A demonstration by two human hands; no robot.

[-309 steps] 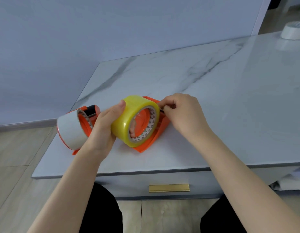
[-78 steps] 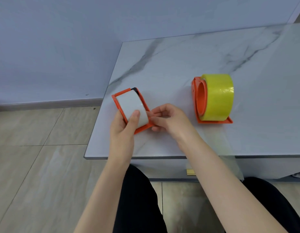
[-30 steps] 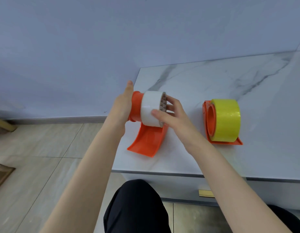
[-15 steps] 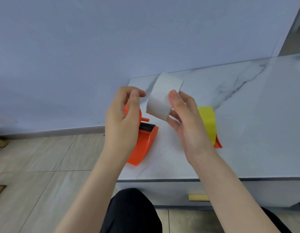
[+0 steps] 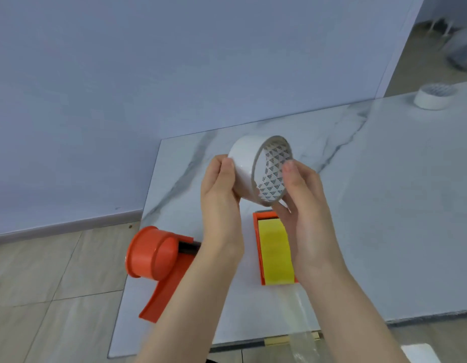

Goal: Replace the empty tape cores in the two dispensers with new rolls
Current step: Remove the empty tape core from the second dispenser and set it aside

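Two hands, my left hand (image 5: 221, 189) and right hand (image 5: 303, 205), clamp the white core (image 5: 256, 170) in the air above the table (image 5: 384, 205). The bare orange dispenser (image 5: 155, 258) lies near left, overhanging the edge; the yellow roll (image 5: 275, 252) sits loaded beneath my right wrist. A careless nudge could tip that dispenser to the floor.

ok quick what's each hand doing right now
Left hand: closed on the white tape core, gripping its outer side.
Right hand: closed on the same core, thumb at the open rim, fingers underneath.
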